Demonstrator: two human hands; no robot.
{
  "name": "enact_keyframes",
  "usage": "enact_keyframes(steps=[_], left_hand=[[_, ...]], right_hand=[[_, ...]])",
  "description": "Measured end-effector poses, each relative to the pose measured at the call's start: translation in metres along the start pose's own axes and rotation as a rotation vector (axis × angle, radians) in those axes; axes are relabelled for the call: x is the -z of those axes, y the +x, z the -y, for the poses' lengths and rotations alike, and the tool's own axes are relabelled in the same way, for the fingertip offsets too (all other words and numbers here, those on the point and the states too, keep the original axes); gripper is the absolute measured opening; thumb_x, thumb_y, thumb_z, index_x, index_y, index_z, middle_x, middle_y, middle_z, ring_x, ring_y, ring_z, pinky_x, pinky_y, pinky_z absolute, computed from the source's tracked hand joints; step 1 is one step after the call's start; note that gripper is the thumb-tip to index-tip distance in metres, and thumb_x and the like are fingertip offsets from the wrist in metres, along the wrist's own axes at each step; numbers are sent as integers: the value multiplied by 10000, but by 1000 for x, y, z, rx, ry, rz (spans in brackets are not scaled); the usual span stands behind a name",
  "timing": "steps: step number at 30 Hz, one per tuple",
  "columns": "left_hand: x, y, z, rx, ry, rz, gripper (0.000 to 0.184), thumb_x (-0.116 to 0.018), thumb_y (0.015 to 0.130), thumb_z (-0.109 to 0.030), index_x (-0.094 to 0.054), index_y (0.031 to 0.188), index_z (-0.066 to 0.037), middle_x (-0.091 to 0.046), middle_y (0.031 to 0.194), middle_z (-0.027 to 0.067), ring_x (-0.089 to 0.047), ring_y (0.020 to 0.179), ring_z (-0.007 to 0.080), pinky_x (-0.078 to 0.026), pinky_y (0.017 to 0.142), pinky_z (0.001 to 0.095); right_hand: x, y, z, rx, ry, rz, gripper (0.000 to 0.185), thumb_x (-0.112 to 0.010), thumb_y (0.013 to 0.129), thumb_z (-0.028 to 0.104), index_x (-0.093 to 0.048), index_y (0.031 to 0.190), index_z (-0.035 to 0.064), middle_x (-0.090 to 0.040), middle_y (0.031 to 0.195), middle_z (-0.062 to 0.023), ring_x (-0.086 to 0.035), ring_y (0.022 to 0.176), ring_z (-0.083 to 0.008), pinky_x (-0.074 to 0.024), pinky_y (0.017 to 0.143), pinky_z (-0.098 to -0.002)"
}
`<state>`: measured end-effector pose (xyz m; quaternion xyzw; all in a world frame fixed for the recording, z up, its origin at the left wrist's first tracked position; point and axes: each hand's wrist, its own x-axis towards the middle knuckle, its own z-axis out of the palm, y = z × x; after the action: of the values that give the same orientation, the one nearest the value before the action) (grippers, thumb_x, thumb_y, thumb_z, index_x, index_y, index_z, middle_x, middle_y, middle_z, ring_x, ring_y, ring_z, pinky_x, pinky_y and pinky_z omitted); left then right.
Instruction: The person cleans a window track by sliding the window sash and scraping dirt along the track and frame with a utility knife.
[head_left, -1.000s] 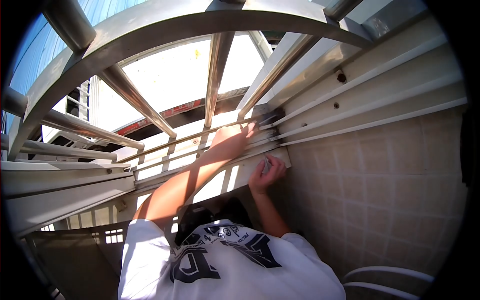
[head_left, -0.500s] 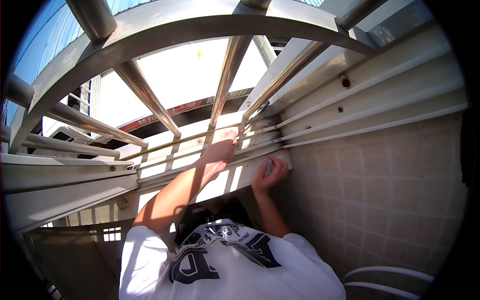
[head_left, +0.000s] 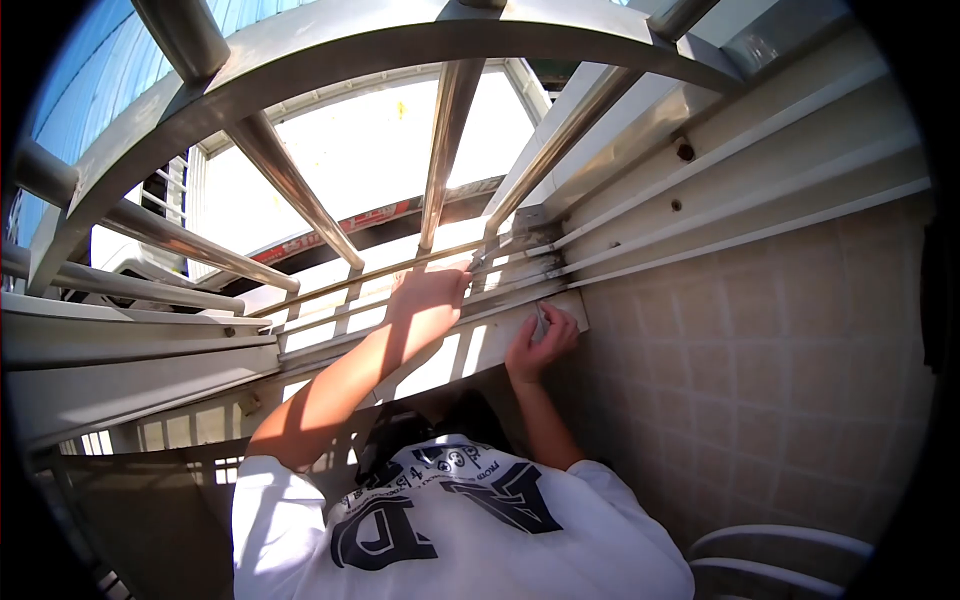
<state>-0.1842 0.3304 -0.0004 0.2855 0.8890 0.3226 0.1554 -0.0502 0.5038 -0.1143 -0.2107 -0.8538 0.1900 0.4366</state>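
Observation:
My left hand (head_left: 430, 298) is closed over the sunlit window track (head_left: 370, 290), its fingertips pointing at the dark, dirty right corner (head_left: 530, 255). A small thing seems to stick out at its fingertips, too small to make out. Lower and to the right, my right hand (head_left: 543, 343) is curled beside the end of the white sill (head_left: 490, 335). Something small and greyish white shows between its thumb and fingers, but I cannot tell what it is.
Metal bars (head_left: 440, 150) and a curved rail (head_left: 400, 45) stand beyond the track. White frames run along both sides, with a tiled wall (head_left: 740, 360) at the right. Curved white tubes (head_left: 790, 540) show at the lower right.
My left hand has moved left along the track, away from the dark corner. My right hand has stayed near the sill's end, still curled. The view has shifted slightly.

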Motion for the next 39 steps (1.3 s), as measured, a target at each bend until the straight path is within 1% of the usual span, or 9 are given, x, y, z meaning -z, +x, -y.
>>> enact_keyframes(steps=[10,18,23,26,28,33,36,37,39], left_hand=[[-41,35,-29,195,-207,-66,411,-398,1091,-344,-675,1041,-45,-707,954,246,-665,981,449,-507,896,526],[-72,44,-20,492,-565,-207,438,-424,1087,-372,-671,1015,-18,-690,950,228,-651,936,417,-489,872,484],[-99,16,-42,416,-1219,-165,358,-476,1102,-235,-530,1417,-72,-448,719,-55,-412,620,34,-344,555,211],[-99,-2,-46,267,-1436,97,460,-422,1102,-292,-435,1499,-60,-522,858,-36,-457,712,65,-396,612,239],[-88,-11,-77,277,-1487,-51,488,-404,1095,-308,-414,1511,-54,-572,941,7,-527,792,110,-454,696,265],[-102,-15,-67,247,-1614,64,505,-424,1070,-309,-401,1526,-94,-621,1203,127,-621,1092,243,-526,946,377],[-91,-22,-65,278,-1450,105,472,-448,1021,-209,-451,1474,-76,-643,1134,96,-615,1017,200,-518,870,347],[-95,-24,-59,229,-1350,99,504,-469,1010,-196,-438,1498,-71,-652,1114,94,-619,992,194,-517,865,340],[-97,-37,-48,145,-1107,46,565,-500,999,-179,-407,1543,-63,-671,1089,95,-630,951,188,-518,866,330]], right_hand=[[0,-1,-4,-9,52,5,211,-642,911,168,-661,1093,63,-610,1037,-109,-554,969,-307,-405,889,-449],[-3,-1,-4,15,39,-20,233,-641,902,156,-664,1111,56,-615,1018,-117,-558,965,-323,-419,879,-458],[9,6,1,-116,233,157,286,-644,941,145,-674,1202,33,-652,1028,-140,-622,980,-330,-469,869,-452],[18,21,9,-384,518,382,321,-654,982,167,-682,1261,11,-668,1049,-143,-647,964,-291,-511,849,-400],[13,35,8,-499,595,517,342,-663,1001,194,-685,1281,0,-676,1060,-146,-659,963,-268,-529,841,-370],[19,57,22,-764,810,561,309,-680,1009,131,-676,1291,5,-715,1148,-60,-652,961,-113,-537,790,-266],[17,52,24,-832,814,528,303,-663,1019,116,-673,1303,10,-713,1148,-52,-653,983,-113,-542,816,-267],[15,50,24,-797,757,499,321,-640,1019,114,-662,1318,0,-727,1157,-111,-695,982,-185,-556,842,-311],[18,56,20,-315,259,367,347,-612,1017,120,-644,1338,-6,-721,1167,-171,-706,995,-267,-560,865,-357]])
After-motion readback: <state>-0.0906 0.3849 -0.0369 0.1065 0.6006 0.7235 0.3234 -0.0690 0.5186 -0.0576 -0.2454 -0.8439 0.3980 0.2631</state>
